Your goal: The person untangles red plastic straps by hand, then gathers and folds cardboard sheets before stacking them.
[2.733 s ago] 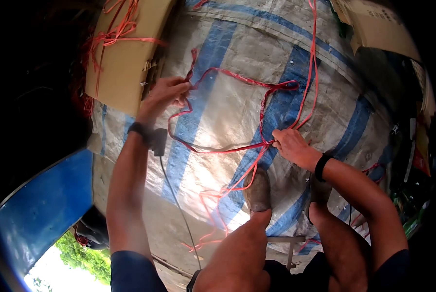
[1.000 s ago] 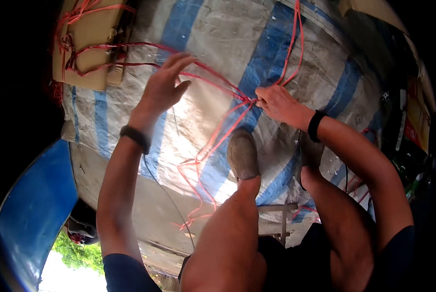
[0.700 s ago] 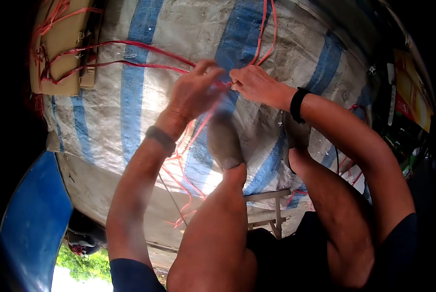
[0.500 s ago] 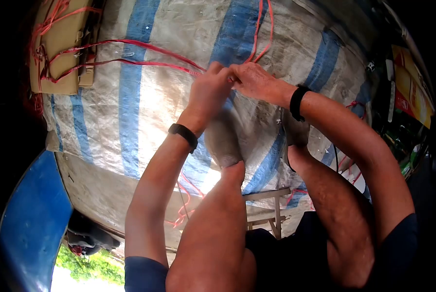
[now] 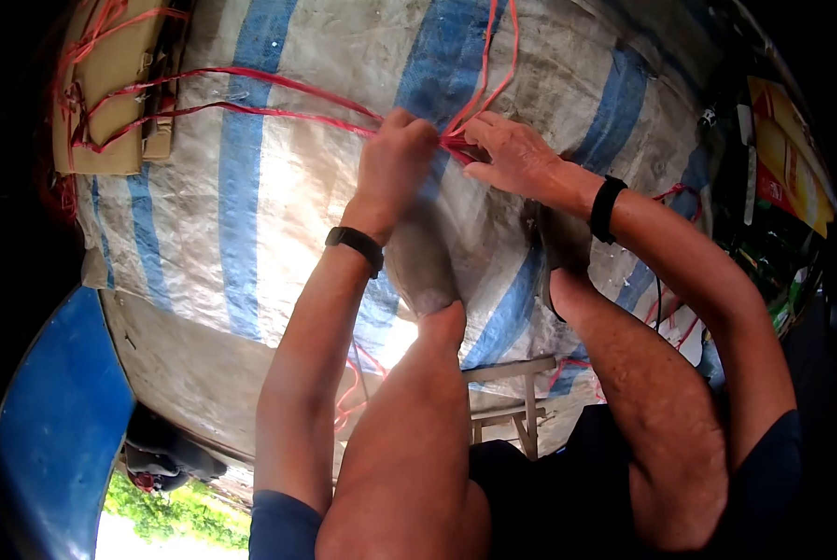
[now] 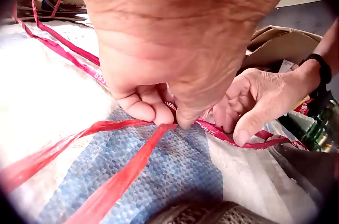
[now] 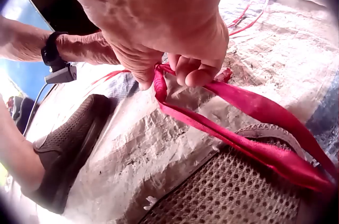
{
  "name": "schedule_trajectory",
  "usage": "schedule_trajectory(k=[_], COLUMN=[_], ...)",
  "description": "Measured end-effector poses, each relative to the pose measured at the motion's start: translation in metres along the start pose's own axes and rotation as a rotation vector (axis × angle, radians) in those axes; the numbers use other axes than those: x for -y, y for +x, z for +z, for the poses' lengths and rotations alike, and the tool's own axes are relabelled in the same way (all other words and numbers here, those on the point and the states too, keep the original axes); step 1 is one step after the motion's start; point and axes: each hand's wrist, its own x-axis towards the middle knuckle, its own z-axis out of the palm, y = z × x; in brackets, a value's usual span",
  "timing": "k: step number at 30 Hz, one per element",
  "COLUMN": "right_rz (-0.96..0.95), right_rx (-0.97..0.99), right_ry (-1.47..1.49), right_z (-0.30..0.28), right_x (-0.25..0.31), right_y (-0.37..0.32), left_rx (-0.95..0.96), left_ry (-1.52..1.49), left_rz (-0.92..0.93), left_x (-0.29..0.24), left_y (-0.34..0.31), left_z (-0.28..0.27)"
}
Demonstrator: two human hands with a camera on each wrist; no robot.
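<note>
Red plastic twine (image 5: 278,80) runs from the left to a gathered crossing between my hands. My left hand (image 5: 398,168) pinches the twine there, its fingertips around the crossing. Paler red strands (image 6: 124,179) come out below those fingertips in the left wrist view. Close to its right, my right hand (image 5: 523,157) has thumb and fingers apart, with twine passing in the gap. In the right wrist view, a red loop (image 7: 228,135) trails from beneath the right fingers over a mesh shoe (image 7: 228,187). The curled left fingers hide the crossing itself.
A striped woven sheet (image 5: 334,47) covers the ground. Flat cardboard (image 5: 101,107) wound with twine lies at left. My shoe (image 5: 426,266) stands just below the hands. A wooden stool (image 5: 512,370) is under me, a blue panel (image 5: 63,373) at lower left.
My left hand let go of the twine loop at left, now stretched over the cardboard, and came right to pinch the crossing. My right hand has loosened its fingers from that spot.
</note>
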Motion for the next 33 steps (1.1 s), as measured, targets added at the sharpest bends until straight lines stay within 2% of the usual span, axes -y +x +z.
schedule_trajectory(k=[3, 6, 9, 12, 19, 21, 25, 27, 31, 33], right_rz=[-0.009, 0.021, 0.041, 0.036, -0.024, -0.089, -0.041, 0.09, 0.148, 0.196], right_rx=[-0.076, -0.049, -0.104, -0.03, -0.116, -0.196, -0.107, -0.04, -0.031, 0.007], right_ry=[-0.039, -0.138, -0.101, -0.188, -0.076, -0.048, -0.031, 0.142, 0.325, 0.547], right_z=[-0.002, 0.0, 0.002, 0.007, 0.004, 0.003, -0.002, -0.002, 0.0, 0.0], right_x=[0.007, -0.002, -0.002, -0.011, -0.008, -0.008, -0.008, -0.006, -0.009, -0.009], right_y=[-0.006, -0.014, -0.013, -0.009, -0.007, -0.004, 0.002, 0.002, 0.005, 0.007], left_rx=[-0.028, -0.024, -0.04, -0.027, 0.011, 0.011, 0.045, 0.04, 0.034, 0.021], left_ry=[-0.004, -0.019, -0.035, -0.101, -0.17, -0.242, -0.26, -0.279, -0.27, -0.25], left_rz=[0.0, -0.025, -0.006, -0.032, 0.021, 0.03, 0.038, 0.047, 0.002, -0.014], left_x=[0.001, 0.001, 0.004, 0.003, 0.017, 0.02, 0.023, 0.024, 0.019, 0.02], left_y=[-0.001, -0.002, -0.002, -0.003, -0.001, 0.0, 0.0, 0.0, -0.001, -0.002], left_z=[0.002, 0.003, 0.005, 0.003, 0.003, 0.004, 0.003, 0.004, 0.005, 0.007])
